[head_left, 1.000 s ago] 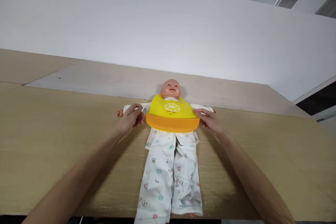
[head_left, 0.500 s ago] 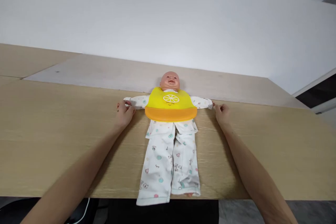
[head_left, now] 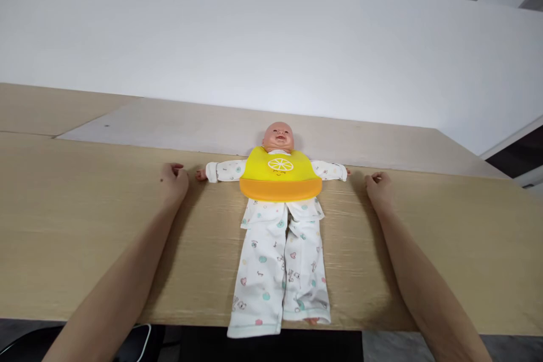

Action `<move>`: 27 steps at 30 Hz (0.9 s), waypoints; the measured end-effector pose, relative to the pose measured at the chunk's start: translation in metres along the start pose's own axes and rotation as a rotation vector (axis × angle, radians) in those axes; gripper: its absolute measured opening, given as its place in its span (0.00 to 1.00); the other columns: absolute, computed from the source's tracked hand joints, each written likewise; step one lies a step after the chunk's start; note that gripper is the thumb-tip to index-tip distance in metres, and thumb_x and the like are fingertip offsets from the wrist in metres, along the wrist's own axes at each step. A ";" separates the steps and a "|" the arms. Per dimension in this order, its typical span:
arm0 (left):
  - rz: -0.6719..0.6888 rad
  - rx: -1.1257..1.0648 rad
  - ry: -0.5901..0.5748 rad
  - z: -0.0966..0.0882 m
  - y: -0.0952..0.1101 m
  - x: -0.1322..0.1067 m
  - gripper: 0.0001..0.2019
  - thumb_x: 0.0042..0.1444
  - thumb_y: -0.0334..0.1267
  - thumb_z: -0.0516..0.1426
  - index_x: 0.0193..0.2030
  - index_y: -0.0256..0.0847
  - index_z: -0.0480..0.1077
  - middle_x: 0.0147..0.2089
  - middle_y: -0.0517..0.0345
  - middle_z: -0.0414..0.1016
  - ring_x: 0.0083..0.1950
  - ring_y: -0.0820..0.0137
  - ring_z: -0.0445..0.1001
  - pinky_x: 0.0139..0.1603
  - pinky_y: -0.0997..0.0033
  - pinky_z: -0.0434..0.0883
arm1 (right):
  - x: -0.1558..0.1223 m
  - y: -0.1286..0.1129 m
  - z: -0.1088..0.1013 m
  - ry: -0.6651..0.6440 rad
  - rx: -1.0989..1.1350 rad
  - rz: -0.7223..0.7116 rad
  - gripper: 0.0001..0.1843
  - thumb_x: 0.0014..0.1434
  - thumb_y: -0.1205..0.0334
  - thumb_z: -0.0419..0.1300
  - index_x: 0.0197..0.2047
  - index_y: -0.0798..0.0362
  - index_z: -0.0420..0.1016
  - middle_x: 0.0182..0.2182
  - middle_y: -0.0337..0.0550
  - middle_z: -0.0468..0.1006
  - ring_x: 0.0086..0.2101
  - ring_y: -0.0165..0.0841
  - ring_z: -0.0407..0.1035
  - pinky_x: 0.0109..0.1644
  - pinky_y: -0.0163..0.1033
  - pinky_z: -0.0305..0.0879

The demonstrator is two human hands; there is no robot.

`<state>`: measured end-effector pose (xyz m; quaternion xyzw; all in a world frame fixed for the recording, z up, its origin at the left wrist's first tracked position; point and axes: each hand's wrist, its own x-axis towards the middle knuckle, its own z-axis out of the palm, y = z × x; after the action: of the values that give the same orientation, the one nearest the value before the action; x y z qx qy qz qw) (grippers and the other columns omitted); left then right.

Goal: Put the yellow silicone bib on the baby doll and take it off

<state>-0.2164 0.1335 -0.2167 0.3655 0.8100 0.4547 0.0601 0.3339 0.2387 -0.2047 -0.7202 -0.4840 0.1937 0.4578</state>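
Note:
A baby doll (head_left: 280,137) lies on its back on the table, arms stretched out to both sides. It wears white printed pajamas (head_left: 263,271) and a yellow bib (head_left: 278,164) with a citrus-slice print and an orange pocket (head_left: 280,189). My left hand (head_left: 175,184) is apart from the doll, left of its small hand, fingers curled in and nothing seen in them. Beyond the other sleeve (head_left: 331,171), my right hand (head_left: 380,188) is likewise curled and apart from the doll, with nothing visible in it. The pajama legs reach the table's near edge, one slightly over it.
The wooden table (head_left: 85,226) has a paler strip (head_left: 190,124) along its back. Behind it rises a white partition (head_left: 271,39). A black object with a white edge (head_left: 142,339) sits below the table at lower left.
Both my hands have moved outward, away from the doll's sleeves, which they were at before. The doll's arm on my left now shows its cuff and small hand. The view has tilted up slightly.

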 end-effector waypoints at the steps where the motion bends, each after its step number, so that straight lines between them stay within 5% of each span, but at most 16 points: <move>1: 0.032 0.024 -0.033 0.003 -0.001 0.000 0.09 0.52 0.33 0.50 0.41 0.39 0.64 0.35 0.55 0.69 0.37 0.66 0.68 0.37 0.69 0.63 | -0.001 0.001 0.001 -0.042 -0.050 -0.035 0.09 0.49 0.60 0.54 0.33 0.54 0.61 0.22 0.40 0.67 0.23 0.28 0.59 0.28 0.34 0.54; 12: 0.044 -0.020 -0.083 0.014 -0.016 0.008 0.09 0.47 0.38 0.55 0.36 0.42 0.70 0.34 0.55 0.73 0.36 0.65 0.71 0.36 0.68 0.66 | -0.003 0.003 0.009 -0.207 -0.342 -0.221 0.08 0.52 0.62 0.56 0.36 0.55 0.71 0.26 0.41 0.72 0.28 0.29 0.64 0.33 0.33 0.55; 20: 0.020 -0.050 -0.081 0.013 -0.007 0.004 0.08 0.45 0.37 0.55 0.35 0.41 0.70 0.33 0.55 0.73 0.36 0.65 0.70 0.36 0.68 0.65 | -0.002 0.005 0.010 -0.195 -0.368 -0.204 0.08 0.53 0.61 0.57 0.36 0.55 0.72 0.26 0.40 0.73 0.27 0.28 0.63 0.33 0.33 0.54; 27: -0.030 -0.164 0.099 -0.001 0.011 -0.012 0.03 0.46 0.35 0.53 0.26 0.39 0.65 0.25 0.61 0.64 0.30 0.71 0.64 0.32 0.71 0.60 | 0.002 0.013 0.011 -0.191 -0.374 -0.254 0.09 0.53 0.62 0.57 0.37 0.54 0.72 0.27 0.39 0.73 0.28 0.29 0.64 0.35 0.33 0.54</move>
<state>-0.2024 0.1288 -0.2097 0.3243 0.7773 0.5362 0.0563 0.3335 0.2446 -0.2205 -0.7043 -0.6391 0.1087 0.2894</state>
